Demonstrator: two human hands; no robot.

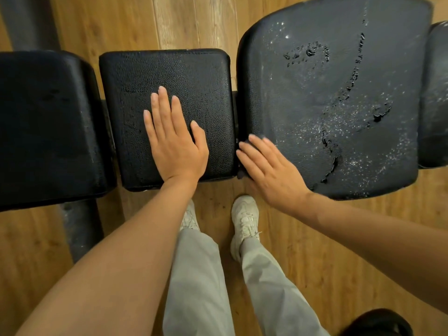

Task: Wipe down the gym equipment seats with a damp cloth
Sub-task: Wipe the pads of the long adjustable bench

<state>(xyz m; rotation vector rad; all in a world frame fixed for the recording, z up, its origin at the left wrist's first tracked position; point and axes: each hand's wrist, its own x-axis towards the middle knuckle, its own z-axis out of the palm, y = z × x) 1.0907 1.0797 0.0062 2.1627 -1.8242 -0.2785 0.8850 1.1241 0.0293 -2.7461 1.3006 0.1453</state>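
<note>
Three black padded seat sections lie side by side below me. My left hand (pixel 173 139) rests flat, fingers straight, on the middle pad (pixel 206 76). My right hand (pixel 269 168) presses with straight fingers on a dark cloth (pixel 242 172) at the near left edge of the large right pad (pixel 339 93); only a sliver of cloth shows beneath the fingers. Water drops and wet streaks cover the right pad. The left pad (pixel 46 127) looks dull with faint marks.
A wooden plank floor (pixel 194 23) lies under the bench. A dark metal frame leg (pixel 80 229) runs down below the left pad. My two feet in pale shoes (pixel 244 214) stand close to the bench. A black object (pixel 378 323) sits at the bottom right.
</note>
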